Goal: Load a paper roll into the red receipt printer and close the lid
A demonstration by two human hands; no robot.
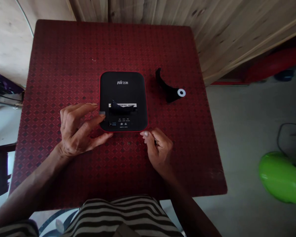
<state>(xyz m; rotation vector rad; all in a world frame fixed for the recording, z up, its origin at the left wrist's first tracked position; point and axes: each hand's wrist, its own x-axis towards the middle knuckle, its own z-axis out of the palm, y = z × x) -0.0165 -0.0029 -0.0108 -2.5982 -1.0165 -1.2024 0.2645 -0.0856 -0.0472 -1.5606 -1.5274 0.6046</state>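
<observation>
A flat black receipt printer (123, 93) with a red rim and white lettering lies on the table in front of me. A dark curled strip (122, 107) sticks up from its slot. My left hand (80, 126) is around the printer's near left corner, fingers spread along the left side and thumb at the front edge. One fingertip touches a grey tab (102, 114) there. Curled at the near right corner is my right hand (159, 143), thumb and forefinger together by the rim; anything inside it is hidden. Right of the printer rests a partly unwound black roll (171, 92) with a white end.
The table (64, 65) has a dark red patterned cover. Wooden panelling (162, 11) borders its far side. On the floor to the right stands a bright green rounded object (281, 176) with a dark cord.
</observation>
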